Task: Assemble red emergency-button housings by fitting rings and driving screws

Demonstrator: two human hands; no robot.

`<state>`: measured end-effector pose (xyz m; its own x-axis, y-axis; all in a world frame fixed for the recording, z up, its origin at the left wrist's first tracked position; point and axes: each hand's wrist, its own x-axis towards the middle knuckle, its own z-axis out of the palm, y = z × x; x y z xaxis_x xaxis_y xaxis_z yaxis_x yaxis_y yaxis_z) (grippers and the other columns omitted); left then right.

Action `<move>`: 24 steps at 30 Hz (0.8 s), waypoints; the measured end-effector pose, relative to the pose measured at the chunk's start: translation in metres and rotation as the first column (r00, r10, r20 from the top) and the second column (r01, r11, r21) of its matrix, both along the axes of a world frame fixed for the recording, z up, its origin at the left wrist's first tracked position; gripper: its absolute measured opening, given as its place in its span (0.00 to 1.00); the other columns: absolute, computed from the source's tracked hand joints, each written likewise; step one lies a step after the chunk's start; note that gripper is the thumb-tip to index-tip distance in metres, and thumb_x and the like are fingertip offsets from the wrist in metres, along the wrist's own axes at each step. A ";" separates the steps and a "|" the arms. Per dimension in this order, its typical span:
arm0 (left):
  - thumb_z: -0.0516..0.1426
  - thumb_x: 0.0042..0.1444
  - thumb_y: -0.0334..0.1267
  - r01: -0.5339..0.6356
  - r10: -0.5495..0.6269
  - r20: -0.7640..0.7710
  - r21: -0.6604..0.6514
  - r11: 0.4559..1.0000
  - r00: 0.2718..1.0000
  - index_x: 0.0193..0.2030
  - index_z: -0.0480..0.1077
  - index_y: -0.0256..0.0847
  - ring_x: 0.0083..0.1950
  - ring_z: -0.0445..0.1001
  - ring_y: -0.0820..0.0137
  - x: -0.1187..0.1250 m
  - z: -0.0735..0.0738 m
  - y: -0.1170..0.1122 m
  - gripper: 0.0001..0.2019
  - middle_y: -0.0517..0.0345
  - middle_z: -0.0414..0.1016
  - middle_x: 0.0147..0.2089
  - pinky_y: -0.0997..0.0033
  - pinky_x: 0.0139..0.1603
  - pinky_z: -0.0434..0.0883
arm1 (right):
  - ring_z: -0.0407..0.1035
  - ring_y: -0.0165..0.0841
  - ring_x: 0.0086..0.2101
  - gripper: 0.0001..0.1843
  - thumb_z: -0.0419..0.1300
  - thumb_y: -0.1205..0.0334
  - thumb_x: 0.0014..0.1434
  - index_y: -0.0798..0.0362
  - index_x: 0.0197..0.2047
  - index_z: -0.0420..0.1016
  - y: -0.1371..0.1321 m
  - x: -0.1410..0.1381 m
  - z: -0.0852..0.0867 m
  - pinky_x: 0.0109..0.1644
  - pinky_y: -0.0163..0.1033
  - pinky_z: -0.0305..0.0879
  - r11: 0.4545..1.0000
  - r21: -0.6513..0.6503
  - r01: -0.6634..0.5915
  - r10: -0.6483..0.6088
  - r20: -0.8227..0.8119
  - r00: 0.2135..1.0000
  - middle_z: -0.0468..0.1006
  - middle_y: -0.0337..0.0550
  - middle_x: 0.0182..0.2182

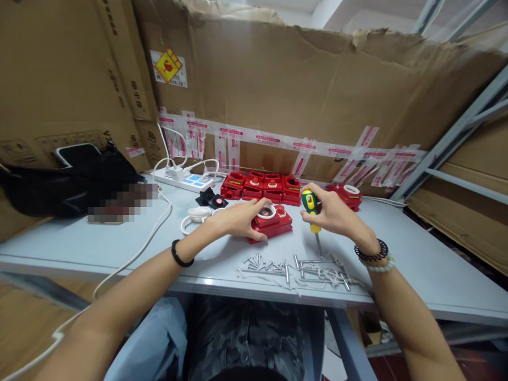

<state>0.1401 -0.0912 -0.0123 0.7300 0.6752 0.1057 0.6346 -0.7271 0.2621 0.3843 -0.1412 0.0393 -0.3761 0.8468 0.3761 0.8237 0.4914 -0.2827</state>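
My left hand (238,218) is closed around a red plastic device (273,222) with a white ring on top, which rests on the grey table (416,254). Beside it, my right hand (331,211) grips a green and yellow screwdriver (310,209) upright, its metal tip pointing down at the table just right of the device. Several loose screws and metal pins (293,267) lie scattered in front of both hands near the table's front edge.
A row of red devices (262,186) stands behind, with one more (349,194) to the right. Black parts (211,199), a white power strip (184,180) with cables and a black bag (59,182) sit left. Cardboard walls (317,90) enclose the back; a metal rack (456,137) stands right.
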 end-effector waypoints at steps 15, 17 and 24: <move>0.60 0.46 0.58 0.004 -0.004 0.017 -0.006 1.000 1.000 0.64 0.47 0.43 0.55 0.69 0.53 -0.002 -0.002 0.001 0.44 0.43 0.65 0.60 0.63 0.48 0.65 | 0.63 0.29 0.25 0.14 0.53 0.70 0.50 0.50 0.42 0.65 -0.021 0.009 0.012 0.32 0.35 0.59 0.940 0.306 0.153 -0.105 -0.168 0.980 0.70 0.37 0.28; 0.60 0.46 0.58 0.004 -0.004 0.013 0.002 1.000 1.000 0.64 0.47 0.42 0.55 0.69 0.53 -0.001 -0.001 0.000 0.44 0.43 0.65 0.60 0.63 0.48 0.65 | 0.63 0.29 0.25 0.15 0.55 0.70 0.50 0.49 0.42 0.68 -0.031 0.017 0.010 0.32 0.35 0.60 0.986 0.156 0.054 -0.055 0.000 0.998 0.71 0.36 0.26; 0.59 0.46 0.59 -0.002 0.002 0.014 0.000 1.000 1.000 0.64 0.48 0.44 0.53 0.70 0.53 -0.002 -0.003 0.002 0.43 0.44 0.65 0.60 0.64 0.47 0.65 | 0.65 0.30 0.23 0.06 0.60 0.58 0.54 0.51 0.32 0.70 -0.033 0.056 0.001 0.28 0.37 0.61 0.960 0.197 0.198 -0.130 -0.312 0.941 0.73 0.40 0.25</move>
<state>0.1378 -0.0894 -0.0149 0.7274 0.6764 0.1162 0.6320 -0.7261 0.2709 0.4405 -0.1742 0.0402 -0.0835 0.7689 0.6339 0.7949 0.4351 -0.4230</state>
